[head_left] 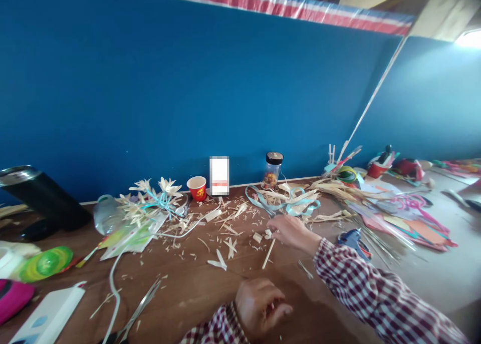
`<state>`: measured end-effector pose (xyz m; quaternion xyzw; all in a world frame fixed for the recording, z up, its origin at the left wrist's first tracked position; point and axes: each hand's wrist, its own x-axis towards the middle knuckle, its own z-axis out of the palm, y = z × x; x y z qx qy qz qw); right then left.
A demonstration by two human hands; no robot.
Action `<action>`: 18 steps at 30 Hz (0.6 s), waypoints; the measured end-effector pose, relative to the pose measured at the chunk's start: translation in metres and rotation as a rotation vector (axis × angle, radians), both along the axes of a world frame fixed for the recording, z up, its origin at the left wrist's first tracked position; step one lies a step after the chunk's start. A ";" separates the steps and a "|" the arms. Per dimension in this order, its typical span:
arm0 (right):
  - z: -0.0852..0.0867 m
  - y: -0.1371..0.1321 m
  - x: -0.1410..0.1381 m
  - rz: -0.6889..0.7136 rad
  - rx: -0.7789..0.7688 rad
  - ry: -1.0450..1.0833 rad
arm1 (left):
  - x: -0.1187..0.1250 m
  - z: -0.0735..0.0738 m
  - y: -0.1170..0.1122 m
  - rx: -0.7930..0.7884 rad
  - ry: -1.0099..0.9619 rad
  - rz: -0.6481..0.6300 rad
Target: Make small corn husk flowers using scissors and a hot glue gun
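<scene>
Right of centre, my right hand (291, 231) is nearer the pale strip (268, 254) slanting up toward it; my left hand (260, 306) curls, bottom centre; both grips unclear

Blue wall (188, 83) (paler rightward), brown table (184, 284)

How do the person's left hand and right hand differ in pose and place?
Pose: the left hand is curled in, while the right hand stretches forward.
Place: the left hand is low in the picture, nearer the camera; the right hand is farther off, by pale scraps and the blue ribbon.
Shared: both come out of checked sleeves.
</scene>
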<state>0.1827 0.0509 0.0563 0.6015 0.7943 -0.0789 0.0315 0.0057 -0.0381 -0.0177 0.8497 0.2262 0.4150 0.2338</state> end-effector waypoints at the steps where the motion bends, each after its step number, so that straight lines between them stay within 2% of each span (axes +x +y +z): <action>1: -0.003 -0.001 -0.004 0.026 0.019 -0.006 | 0.000 -0.001 0.000 -0.003 0.003 0.001; 5: -0.012 0.000 -0.013 0.062 0.046 -0.046 | 0.000 -0.003 0.000 -0.011 0.017 0.005; 12: -0.011 0.011 -0.017 0.021 0.099 -0.047 | 0.002 -0.005 0.002 0.031 -0.007 0.011; 18: -0.025 0.002 -0.035 0.155 0.089 0.076 | 0.002 -0.010 0.003 0.055 -0.020 0.021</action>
